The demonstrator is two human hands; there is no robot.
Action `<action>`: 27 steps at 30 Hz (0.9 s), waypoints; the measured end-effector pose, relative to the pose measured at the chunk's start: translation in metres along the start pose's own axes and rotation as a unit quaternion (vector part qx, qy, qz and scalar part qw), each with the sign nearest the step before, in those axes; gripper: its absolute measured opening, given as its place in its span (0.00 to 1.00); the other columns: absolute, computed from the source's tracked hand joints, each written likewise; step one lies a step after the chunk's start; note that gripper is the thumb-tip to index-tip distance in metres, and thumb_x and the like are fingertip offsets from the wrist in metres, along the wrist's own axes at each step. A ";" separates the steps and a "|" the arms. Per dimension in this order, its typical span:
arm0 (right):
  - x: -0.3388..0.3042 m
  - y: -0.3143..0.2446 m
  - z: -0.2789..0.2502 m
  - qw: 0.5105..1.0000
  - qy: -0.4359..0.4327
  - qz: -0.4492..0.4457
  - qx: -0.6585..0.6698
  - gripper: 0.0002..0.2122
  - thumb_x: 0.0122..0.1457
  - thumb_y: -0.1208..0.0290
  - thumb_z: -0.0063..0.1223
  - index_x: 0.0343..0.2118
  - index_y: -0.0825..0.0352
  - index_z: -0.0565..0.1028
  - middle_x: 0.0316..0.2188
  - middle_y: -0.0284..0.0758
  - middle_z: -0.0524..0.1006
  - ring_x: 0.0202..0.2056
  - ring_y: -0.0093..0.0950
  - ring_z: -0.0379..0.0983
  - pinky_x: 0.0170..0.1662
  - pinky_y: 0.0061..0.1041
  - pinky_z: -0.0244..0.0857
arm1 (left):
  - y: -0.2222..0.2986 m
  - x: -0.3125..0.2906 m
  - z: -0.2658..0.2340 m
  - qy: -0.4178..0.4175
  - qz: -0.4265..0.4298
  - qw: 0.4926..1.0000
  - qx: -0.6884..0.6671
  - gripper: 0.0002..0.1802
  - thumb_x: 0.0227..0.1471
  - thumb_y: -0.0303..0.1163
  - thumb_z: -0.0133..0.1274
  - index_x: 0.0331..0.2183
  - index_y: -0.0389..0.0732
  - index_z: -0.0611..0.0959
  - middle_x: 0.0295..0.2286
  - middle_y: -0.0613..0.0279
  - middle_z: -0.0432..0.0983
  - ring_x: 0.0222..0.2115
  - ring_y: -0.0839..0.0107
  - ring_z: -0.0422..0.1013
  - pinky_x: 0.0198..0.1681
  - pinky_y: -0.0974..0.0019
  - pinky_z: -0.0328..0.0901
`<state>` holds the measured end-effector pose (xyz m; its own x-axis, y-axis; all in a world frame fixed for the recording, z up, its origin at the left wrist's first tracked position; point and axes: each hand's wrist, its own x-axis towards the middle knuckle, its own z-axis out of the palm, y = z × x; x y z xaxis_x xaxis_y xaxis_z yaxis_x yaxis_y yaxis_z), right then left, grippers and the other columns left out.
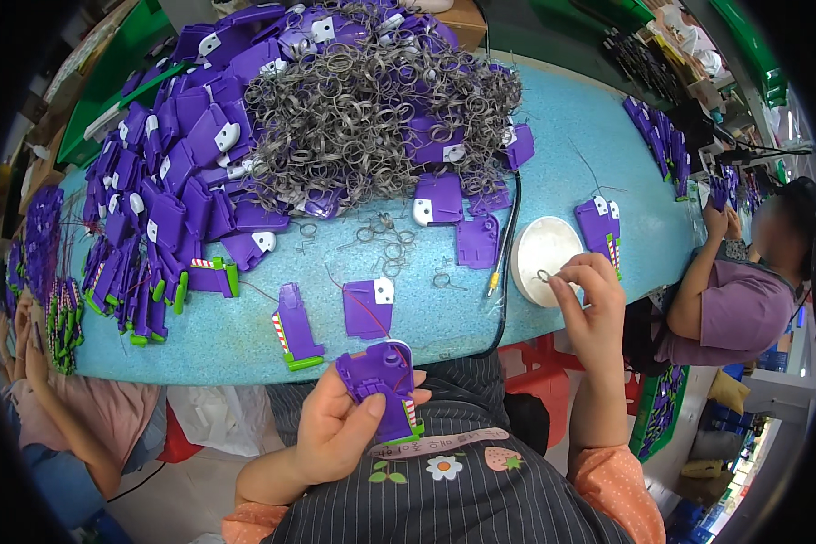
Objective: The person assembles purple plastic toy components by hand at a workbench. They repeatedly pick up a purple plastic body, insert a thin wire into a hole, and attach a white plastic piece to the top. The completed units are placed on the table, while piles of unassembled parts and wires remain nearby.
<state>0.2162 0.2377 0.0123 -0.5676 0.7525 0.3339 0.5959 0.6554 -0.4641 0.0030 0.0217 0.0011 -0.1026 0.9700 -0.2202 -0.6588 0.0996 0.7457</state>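
My left hand (pixel 340 426) has a purple toy part (pixel 383 381) with red and white stripes and a green end. The springs (pixel 372 100) are grey, the table (pixel 562 136) blue, my apron (pixel 444 508) dark with thin stripes.

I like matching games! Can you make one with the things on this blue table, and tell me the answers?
Things:
1. purple plastic part
2. small metal spring
3. white round dish
4. heap of springs

Places:
A. on top of the purple pile
B. in the left hand
C. on the table under the right hand
D. pinched in the right hand's fingertips

Pairs: 1-B, 2-D, 3-C, 4-A
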 end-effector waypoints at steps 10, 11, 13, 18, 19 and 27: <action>-0.018 -0.077 0.010 0.876 -0.088 0.065 0.470 0.03 0.53 0.77 0.49 0.29 0.69 0.69 0.39 0.40 0.69 0.39 0.26 0.64 0.45 0.25 0.58 | -0.009 0.000 0.014 -0.004 0.004 1.000 -0.001 0.21 0.58 0.22 0.35 0.54 0.31 0.59 0.48 0.50 0.66 0.46 0.65 0.68 0.51 0.63 0.62; -0.020 -0.083 0.020 0.862 -0.110 0.050 0.491 0.02 0.54 0.78 0.48 0.30 0.70 0.69 0.40 0.41 0.69 0.39 0.26 0.65 0.46 0.25 0.59 | -0.001 -0.001 0.014 -0.012 -0.034 0.999 0.005 0.21 0.58 0.22 0.36 0.54 0.31 0.58 0.48 0.51 0.66 0.46 0.67 0.68 0.49 0.67 0.63; -0.022 -0.092 0.036 0.828 -0.161 0.050 0.535 0.02 0.56 0.78 0.47 0.31 0.70 0.68 0.41 0.41 0.69 0.40 0.25 0.66 0.46 0.24 0.60 | 0.002 -0.003 0.012 -0.008 -0.013 1.000 0.014 0.21 0.58 0.22 0.36 0.54 0.31 0.59 0.48 0.51 0.66 0.46 0.68 0.68 0.47 0.69 0.64; -0.027 -0.100 0.052 0.735 -0.253 0.127 0.616 0.03 0.59 0.77 0.45 0.34 0.70 0.67 0.41 0.39 0.69 0.39 0.20 0.65 0.43 0.19 0.61 | -0.002 -0.008 0.004 0.009 0.019 0.999 0.036 0.21 0.58 0.23 0.37 0.53 0.30 0.59 0.47 0.52 0.67 0.45 0.69 0.69 0.45 0.71 0.65; -0.029 -0.098 0.053 0.724 -0.267 0.138 0.621 0.03 0.59 0.77 0.45 0.34 0.70 0.66 0.40 0.38 0.70 0.38 0.19 0.65 0.42 0.19 0.61 | -0.001 -0.009 0.002 -0.001 0.006 0.999 0.053 0.21 0.58 0.22 0.36 0.53 0.30 0.59 0.47 0.51 0.67 0.45 0.67 0.69 0.47 0.69 0.65; -0.001 -0.088 0.031 0.717 -0.372 0.212 0.550 0.08 0.55 0.76 0.54 0.31 0.70 0.66 0.26 0.27 0.68 0.27 0.12 0.64 0.30 0.13 0.58 | 0.003 -0.004 -0.013 -0.090 -0.061 0.963 0.246 0.18 0.57 0.24 0.39 0.49 0.30 0.65 0.37 0.52 0.75 0.39 0.69 0.73 0.43 0.69 0.68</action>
<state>0.1465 0.1774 0.0270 -0.8574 0.3587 -0.3690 0.2282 -0.3778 -0.8973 -0.0087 0.0148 -0.0038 0.1124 0.9629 -0.2454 -0.2212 0.2650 0.9385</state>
